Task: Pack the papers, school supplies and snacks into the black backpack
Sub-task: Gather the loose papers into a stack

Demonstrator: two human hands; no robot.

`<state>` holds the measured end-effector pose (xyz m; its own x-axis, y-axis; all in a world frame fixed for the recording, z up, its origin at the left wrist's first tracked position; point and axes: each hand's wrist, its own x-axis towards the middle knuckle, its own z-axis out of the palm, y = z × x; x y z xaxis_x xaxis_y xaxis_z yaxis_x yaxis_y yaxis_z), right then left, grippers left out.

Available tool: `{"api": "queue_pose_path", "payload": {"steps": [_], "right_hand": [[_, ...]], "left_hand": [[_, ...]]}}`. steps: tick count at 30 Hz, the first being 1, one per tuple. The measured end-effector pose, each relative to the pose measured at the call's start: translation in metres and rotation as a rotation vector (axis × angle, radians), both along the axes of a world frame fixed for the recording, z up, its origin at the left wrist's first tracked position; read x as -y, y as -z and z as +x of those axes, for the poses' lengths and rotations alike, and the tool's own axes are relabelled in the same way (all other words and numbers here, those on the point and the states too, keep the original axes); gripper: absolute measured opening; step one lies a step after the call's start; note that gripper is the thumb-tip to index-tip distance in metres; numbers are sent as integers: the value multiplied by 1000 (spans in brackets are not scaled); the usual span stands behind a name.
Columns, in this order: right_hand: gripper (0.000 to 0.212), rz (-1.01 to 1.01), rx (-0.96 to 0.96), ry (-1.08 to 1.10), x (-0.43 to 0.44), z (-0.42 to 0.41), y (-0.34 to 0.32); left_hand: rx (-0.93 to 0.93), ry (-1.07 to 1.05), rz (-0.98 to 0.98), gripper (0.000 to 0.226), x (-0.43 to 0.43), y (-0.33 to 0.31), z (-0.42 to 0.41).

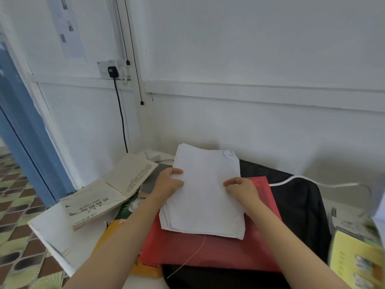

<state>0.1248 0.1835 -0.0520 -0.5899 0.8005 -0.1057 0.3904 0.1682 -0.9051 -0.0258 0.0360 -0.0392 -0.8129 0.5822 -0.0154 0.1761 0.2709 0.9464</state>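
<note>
White papers sit in a stack at the frame's centre on a red folder, which lies over the black backpack. The left hand pinches the stack's left edge and the right hand curls over its right edge. At centre left, an open book and a closed book show Chinese print too blurred to read, and the red lettering on the orange snack packet below them is just as illegible.
</note>
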Motion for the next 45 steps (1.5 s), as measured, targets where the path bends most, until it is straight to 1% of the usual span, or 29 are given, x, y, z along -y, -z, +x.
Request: {"api": "queue_pose_path", "payload": {"steps": [2,4,8,10,12,16,19,22,24,26,28,30,32,35,37,41,45], "right_hand": [[24,25,-14,-11,2,2,1],[26,80,-76,-1,6,6,-2],[31,153,-323,-17,10,11,-16],[34,249,-452,-30,13,16,-28],[37,393,-548,-44,16,20,-39],[36,598,-614,-40,16,24,-54],[36,682,-657,-43,13,27,-56],[33,665,-665,-57,13,30,-55],[26,640,-653,-71,12,31,-54],[24,618,-623,-87,9,32,-51],[26,598,-590,-112,5,31,-44],[34,597,-579,-117,3,30,-38],[41,640,-609,-93,4,29,-35],[44,703,-667,-67,6,29,-33],[42,683,-670,-64,7,29,-29],[34,657,-617,-83,11,33,-20],[30,644,-571,-136,14,34,-20]], "left_hand": [[-23,23,69,35,3,-5,4],[-76,37,135,37,6,-9,10],[-165,36,279,45,9,-22,20],[-232,18,350,46,10,-30,24],[-290,10,412,49,10,-39,29],[-351,24,471,50,9,-54,39],[-352,48,502,44,9,-57,44],[-343,65,510,39,9,-57,42],[-340,85,490,38,9,-56,39],[-332,107,461,38,9,-53,37],[-312,114,427,38,8,-48,36],[-302,108,412,36,7,-44,37],[-309,90,411,33,5,-42,38],[-323,84,417,27,3,-43,37],[-310,94,411,28,2,-41,36],[-231,133,365,29,3,-31,35],[-242,164,295,29,1,-24,39]]}}
